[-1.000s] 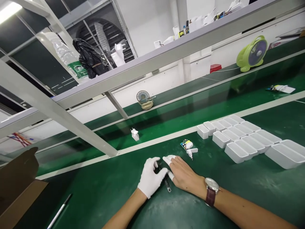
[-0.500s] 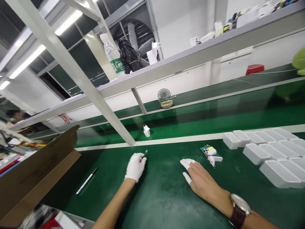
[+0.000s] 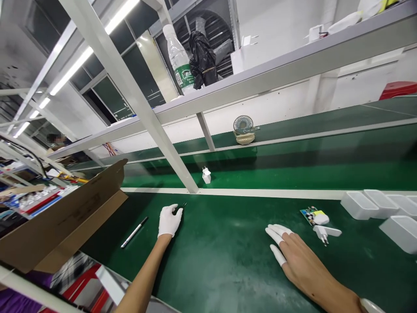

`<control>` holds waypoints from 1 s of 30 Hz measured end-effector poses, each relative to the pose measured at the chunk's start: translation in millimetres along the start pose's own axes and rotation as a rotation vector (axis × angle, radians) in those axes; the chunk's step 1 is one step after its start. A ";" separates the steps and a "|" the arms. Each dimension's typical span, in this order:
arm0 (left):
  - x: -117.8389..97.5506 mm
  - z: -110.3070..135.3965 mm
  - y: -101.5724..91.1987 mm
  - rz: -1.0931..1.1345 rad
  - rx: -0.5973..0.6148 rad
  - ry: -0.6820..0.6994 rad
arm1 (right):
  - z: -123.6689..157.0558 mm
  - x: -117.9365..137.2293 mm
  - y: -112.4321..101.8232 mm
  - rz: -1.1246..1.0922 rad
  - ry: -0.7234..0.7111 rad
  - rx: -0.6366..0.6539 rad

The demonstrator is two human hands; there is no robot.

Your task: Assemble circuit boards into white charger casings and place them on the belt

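Note:
My left hand, in a white glove, rests on the green mat with its fingers closed around a small dark tool whose tip pokes out past the fingertips. My right hand lies flat and open on the mat, white finger cots on three fingertips, holding nothing. Just beyond it lie a small circuit board with a yellow part and a white plug piece. A pen lies left of my left hand.
White plastic housings stand in rows at the right. A white charger stands on the conveyor belt beyond the white rail. An open cardboard box sits at the left. A slanted frame post meets the table ahead.
My left hand has carried the dark tool away to the left, from beside my right hand to near the frame post. The view has swung left; my right hand stays flat.

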State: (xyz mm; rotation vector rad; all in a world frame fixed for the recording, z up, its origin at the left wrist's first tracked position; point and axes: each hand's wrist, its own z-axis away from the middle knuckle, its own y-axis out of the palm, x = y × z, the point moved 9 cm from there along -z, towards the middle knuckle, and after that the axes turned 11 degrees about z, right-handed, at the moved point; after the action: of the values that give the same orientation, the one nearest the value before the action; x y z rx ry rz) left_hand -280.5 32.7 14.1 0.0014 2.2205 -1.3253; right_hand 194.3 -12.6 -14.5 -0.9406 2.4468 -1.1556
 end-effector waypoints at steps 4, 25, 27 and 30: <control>5.4 -1.9 3.3 0.013 0.035 0.027 | -2.5 0.8 -2.8 0.026 -0.013 -0.008; 16.5 -12.2 6.1 -0.048 -0.027 0.073 | 9.5 1.3 1.6 0.075 -0.173 -0.106; 16.0 -12.0 5.8 -0.067 -0.030 0.071 | 11.8 1.5 3.8 0.085 -0.176 -0.086; 15.0 -11.1 4.7 -0.097 -0.042 0.068 | 13.0 0.9 5.0 0.073 -0.174 -0.071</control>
State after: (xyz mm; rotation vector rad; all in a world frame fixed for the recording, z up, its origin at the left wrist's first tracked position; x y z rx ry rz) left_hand -297.0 40.2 7.5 -0.0795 2.3316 -1.3475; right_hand 197.8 -18.5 -26.7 -0.9224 2.3742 -0.9270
